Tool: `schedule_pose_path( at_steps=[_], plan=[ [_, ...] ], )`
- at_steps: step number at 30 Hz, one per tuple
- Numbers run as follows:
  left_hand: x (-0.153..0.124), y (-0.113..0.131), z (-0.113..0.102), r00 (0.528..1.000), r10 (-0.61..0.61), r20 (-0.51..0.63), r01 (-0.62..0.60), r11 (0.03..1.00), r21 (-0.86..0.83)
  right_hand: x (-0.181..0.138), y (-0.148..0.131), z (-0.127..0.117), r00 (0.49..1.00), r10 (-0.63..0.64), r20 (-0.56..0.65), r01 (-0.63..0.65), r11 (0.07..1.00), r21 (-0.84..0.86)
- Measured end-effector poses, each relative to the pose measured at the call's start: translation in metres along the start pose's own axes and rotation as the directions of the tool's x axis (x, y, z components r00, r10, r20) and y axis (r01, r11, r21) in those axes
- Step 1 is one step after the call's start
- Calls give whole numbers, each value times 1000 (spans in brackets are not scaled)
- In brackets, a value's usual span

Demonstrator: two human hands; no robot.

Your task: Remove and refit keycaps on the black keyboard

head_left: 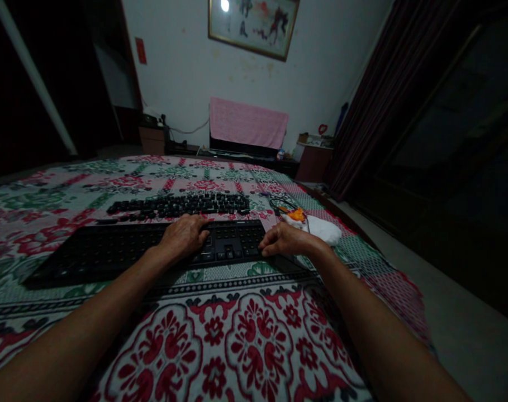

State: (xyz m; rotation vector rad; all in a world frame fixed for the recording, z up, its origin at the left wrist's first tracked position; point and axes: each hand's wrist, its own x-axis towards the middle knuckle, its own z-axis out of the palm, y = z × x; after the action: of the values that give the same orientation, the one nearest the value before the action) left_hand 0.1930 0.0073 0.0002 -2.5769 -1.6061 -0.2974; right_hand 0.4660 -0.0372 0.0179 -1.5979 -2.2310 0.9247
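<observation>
A black computer keyboard (128, 245) lies on the patterned bedspread, with most of its keycaps off and a few still seated along the lower right. My left hand (184, 234) rests across its middle, fingers stretched toward the right and thumb apart. At the keyboard's right end, my right hand (284, 239) is closed in a pinch at the number pad's edge. Whatever is between those fingertips is too small and dark to name. Behind the keyboard, many loose black keycaps (186, 205) are spread in a band.
Right of the keyboard lie a white cloth-like bundle (324, 230), an orange item (296, 214) and a dark cable (279, 202). The bedspread (254, 340) covers the whole surface and drops off at the right. A pink towel (248, 124) hangs over a dark screen beyond.
</observation>
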Motion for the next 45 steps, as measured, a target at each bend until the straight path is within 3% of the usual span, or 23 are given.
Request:
schedule_pose_path(
  at_steps=[8,12,16,21,28,34,37,41,45],
  plan=[
    [1,-2,0,1000,9,6,-9,1000,-17,-2,5,-5,997,-61,43,56,992,109],
    [0,-1,0,1000,-15,-2,15,999,-33,1,12,-4,995,27,-93,-8,981,195],
    [0,-1,2,1000,5,-17,-6,999,-32,5,21,-2,956,155,-251,-109,976,188],
    [3,-2,5,999,44,-9,-45,998,-36,6,24,2,967,214,-140,-168,945,282],
    [4,-12,5,1000,-6,7,6,1000,-6,12,11,11,972,184,-145,-130,938,322],
    [2,-16,-1,997,-72,-13,72,997,4,15,2,18,980,121,-161,-81,968,236],
    [2,-14,0,998,-42,-41,41,999,-18,20,9,15,969,98,-227,-70,989,128],
    [3,-10,7,992,39,-117,-47,997,-67,40,15,3,860,-30,-510,-43,991,-130],
    [3,-9,12,990,68,-121,-82,990,-112,67,18,-2,824,-199,-531,25,949,-316]
  ],
)
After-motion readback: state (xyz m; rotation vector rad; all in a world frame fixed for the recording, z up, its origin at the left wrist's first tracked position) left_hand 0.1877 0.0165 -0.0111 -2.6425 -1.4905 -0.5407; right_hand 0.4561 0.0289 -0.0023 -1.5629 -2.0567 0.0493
